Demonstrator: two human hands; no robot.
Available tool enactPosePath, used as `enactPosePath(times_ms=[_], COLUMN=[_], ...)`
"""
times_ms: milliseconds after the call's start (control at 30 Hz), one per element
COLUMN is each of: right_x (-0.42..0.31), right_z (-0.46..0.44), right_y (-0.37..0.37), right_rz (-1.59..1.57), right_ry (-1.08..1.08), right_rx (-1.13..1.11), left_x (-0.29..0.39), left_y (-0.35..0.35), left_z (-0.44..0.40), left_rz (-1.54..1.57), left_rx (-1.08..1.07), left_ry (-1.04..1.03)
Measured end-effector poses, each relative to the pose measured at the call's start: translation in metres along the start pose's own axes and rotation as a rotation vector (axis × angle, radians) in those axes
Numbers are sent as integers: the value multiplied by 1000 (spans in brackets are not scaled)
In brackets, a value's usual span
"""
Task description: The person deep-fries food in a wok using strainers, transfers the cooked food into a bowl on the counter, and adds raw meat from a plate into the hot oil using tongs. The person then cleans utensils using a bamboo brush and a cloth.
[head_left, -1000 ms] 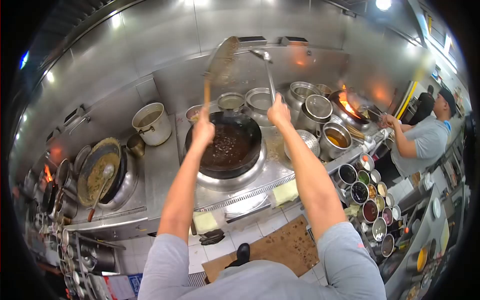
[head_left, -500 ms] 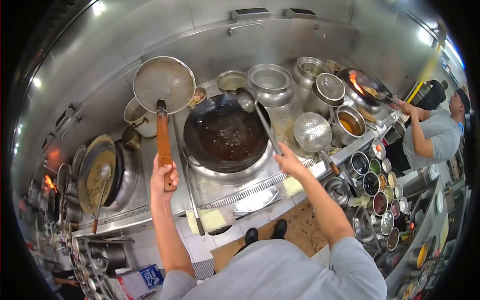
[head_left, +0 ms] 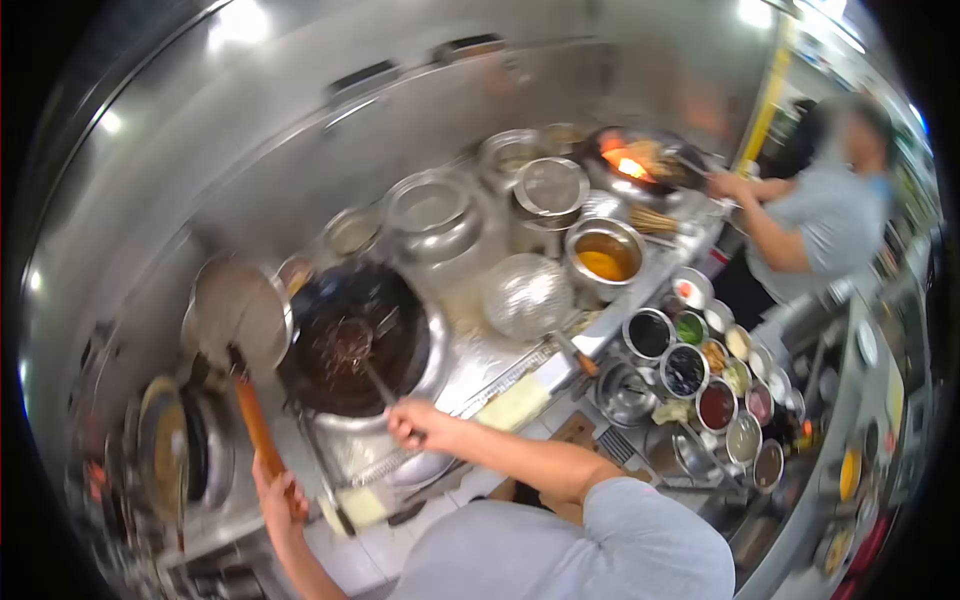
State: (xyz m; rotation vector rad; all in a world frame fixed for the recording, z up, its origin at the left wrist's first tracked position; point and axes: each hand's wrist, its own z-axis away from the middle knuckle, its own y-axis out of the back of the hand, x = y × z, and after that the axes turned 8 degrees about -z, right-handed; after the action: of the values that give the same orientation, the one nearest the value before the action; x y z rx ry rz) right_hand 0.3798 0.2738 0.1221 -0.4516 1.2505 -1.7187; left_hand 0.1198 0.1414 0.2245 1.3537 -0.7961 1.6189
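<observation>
My left hand [head_left: 283, 495] is closed around the wooden handle of a large round strainer [head_left: 238, 312], whose mesh is just left of the wok, above a pot. My right hand [head_left: 420, 422] grips a metal ladle [head_left: 376, 382], with its bowl down inside the black wok [head_left: 405, 355]. Dark liquid fills the bottom of the wok, and the ladle bowl looks partly sunk in it. Motion blur softens the strainer and the wok's contents.
On the right lie a perforated skimmer [head_left: 528, 298] and a pot of orange liquid [head_left: 605, 255]. Several small seasoning containers [head_left: 716, 403] stand beyond the counter edge. A co-worker [head_left: 815, 225] handles a flaming wok [head_left: 640, 160]. Another wok [head_left: 165, 440] sits at left.
The view has swung to the right. The ladle has gone from the wok's far rim down into the dark liquid. My left hand still holds the strainer beside the wok.
</observation>
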Motion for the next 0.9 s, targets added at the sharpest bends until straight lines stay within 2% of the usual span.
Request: enactPosePath(times_ms=[33,67,100,167,333,567,633,700,800,900], right_x=[-7,-14,-19,-27,-26,-44,-56,-73,-107,-148], right_z=[-1,-13,3,18,40,70,83,91,113,134], right_y=[5,15,-2,-23,-56,-103,-116,-113,-121,-113], right_rz=[-108,-150,-238,-422,-475,-475,-499,-533,-521,-537], right_ry=[-24,-99,-89,-201,-155,17,68,93,213,260], right_rx=[-135,-144,-114,-191,-154,-211,-243,-349,-294,-378], left_x=[3,3,4,3,-7,-31,-27,-33,-28,-20], left_y=[-8,-13,-10,-6,5,5,-10,-20,-39,-57], left_z=[4,8,9,6,10,-2,0,-8,-13,-9], left_rz=[4,-12,-113,-154,-126,176,350,498,681,770], left_rx=[37,95,80,126,61,-211,-315,-468,-642,-754], left_ry=[22,54,48,68,26,111,185,227,322,383])
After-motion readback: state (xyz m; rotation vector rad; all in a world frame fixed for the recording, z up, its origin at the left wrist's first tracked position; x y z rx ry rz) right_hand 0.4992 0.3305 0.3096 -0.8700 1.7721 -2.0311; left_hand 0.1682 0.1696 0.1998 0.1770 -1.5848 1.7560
